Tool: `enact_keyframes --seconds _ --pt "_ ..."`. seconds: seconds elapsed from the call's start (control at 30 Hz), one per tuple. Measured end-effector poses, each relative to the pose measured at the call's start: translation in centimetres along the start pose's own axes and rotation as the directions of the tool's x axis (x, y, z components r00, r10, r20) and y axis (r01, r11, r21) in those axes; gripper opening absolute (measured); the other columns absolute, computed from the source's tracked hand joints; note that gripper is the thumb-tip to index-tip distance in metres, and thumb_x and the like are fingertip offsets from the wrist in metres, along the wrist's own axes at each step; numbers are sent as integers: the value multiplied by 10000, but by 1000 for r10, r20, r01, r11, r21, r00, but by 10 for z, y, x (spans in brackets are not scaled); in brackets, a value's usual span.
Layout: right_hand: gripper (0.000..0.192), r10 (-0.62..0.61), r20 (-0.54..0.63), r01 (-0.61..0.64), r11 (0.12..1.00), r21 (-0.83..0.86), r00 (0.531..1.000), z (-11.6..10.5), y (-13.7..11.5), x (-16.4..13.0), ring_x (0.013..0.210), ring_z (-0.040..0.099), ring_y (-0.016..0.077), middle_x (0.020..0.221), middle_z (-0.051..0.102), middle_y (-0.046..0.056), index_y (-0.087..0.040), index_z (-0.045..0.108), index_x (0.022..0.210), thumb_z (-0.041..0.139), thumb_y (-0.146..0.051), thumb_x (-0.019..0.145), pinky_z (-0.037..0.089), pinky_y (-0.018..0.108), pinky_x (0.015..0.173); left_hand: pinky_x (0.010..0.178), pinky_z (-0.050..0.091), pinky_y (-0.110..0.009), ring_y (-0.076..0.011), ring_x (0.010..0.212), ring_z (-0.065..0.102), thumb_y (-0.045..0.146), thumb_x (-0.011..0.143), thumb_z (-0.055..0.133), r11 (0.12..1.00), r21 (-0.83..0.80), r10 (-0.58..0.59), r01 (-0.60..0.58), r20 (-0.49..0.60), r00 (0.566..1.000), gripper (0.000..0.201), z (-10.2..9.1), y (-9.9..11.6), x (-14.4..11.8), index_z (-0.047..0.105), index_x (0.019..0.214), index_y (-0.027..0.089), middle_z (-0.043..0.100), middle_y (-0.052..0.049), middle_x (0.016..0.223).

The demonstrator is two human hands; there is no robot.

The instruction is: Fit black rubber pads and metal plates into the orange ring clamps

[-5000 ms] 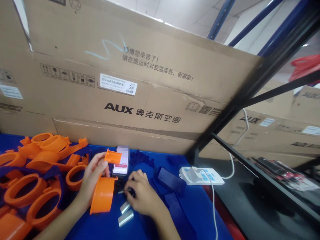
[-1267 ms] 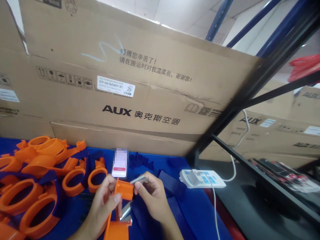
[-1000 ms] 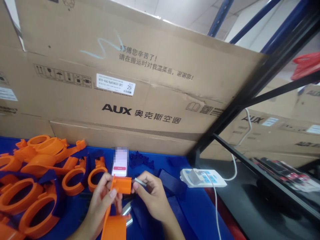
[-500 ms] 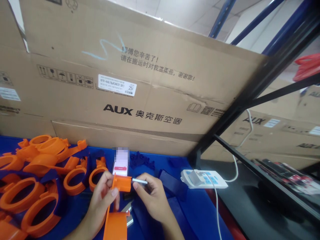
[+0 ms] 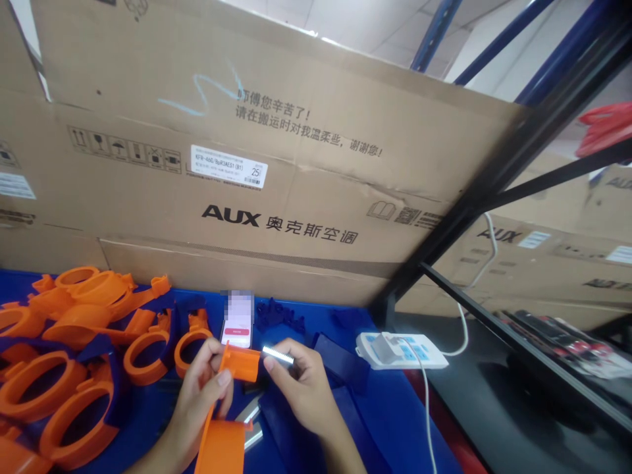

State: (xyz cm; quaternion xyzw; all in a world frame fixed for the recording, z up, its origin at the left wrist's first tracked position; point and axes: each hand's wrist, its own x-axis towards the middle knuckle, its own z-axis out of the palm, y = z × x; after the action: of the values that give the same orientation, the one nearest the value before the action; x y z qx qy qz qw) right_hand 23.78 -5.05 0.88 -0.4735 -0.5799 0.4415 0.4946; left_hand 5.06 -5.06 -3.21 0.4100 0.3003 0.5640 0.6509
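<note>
My left hand (image 5: 208, 385) is closed on an orange plastic tape dispenser (image 5: 243, 365), whose wide curved part (image 5: 223, 447) hangs down toward the bottom edge. Pinched between the thumb and fingers of my right hand (image 5: 302, 388) is a short metal blade (image 5: 278, 356) with a toothed upper edge. The blade lies close beside the right end of the dispenser's orange head; whether they touch I cannot tell. Below my hands, more shiny metal strips (image 5: 253, 438) lie on the blue surface, partly hidden by the dispenser.
Orange and blue dispenser parts (image 5: 79, 382) are piled at the left. A phone (image 5: 237, 329) lies beyond my hands, near small dark blue pieces (image 5: 279, 315). A white power strip (image 5: 402, 350) with cables sits right. A large cardboard box (image 5: 247, 257) walls off the back, beside a black rack post (image 5: 444, 224).
The blade in my right hand has tilted, showing more of its bright toothed edge. The dispenser's lower part has swung slightly left. The camera view has shifted a little.
</note>
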Motion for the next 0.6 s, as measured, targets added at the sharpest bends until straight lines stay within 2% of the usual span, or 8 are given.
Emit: enact_keyframes --seconds 0.17,0.27,0.43,0.6 --pt "344 -1 48 1 1000 -8 999 -2 -7 -1 582 490 121 663 598 -18 -178 649 759 741 -477 902 388 242 569 410 242 -160 -42 381 380 508 872 724 999 22 27 -28 5 1000 320 0 5 2 543 927 250 517 98 590" --pt "353 0 49 1 1000 -12 999 -3 -8 -1 566 474 117 649 590 -21 -178 653 757 751 -491 887 376 241 556 409 246 -161 -46 374 366 516 875 717 1000 16 13 -13 19 1000 326 -1 4 5 538 912 246 481 106 552" --pt "396 4 34 -4 1000 1 999 -3 -4 0 561 525 136 647 618 -6 -177 684 774 755 -557 862 430 248 543 394 220 -149 -43 367 296 542 846 742 999 -38 -31 33 40 999 372 -8 -4 10 517 916 254 408 126 529" --pt "418 -8 45 8 1000 -4 999 -4 -1 1 573 574 161 637 640 7 -185 703 781 752 -594 854 455 254 534 385 195 -151 -39 341 298 557 844 736 999 -40 -25 28 66 998 390 -12 -9 12 497 926 259 423 132 516"
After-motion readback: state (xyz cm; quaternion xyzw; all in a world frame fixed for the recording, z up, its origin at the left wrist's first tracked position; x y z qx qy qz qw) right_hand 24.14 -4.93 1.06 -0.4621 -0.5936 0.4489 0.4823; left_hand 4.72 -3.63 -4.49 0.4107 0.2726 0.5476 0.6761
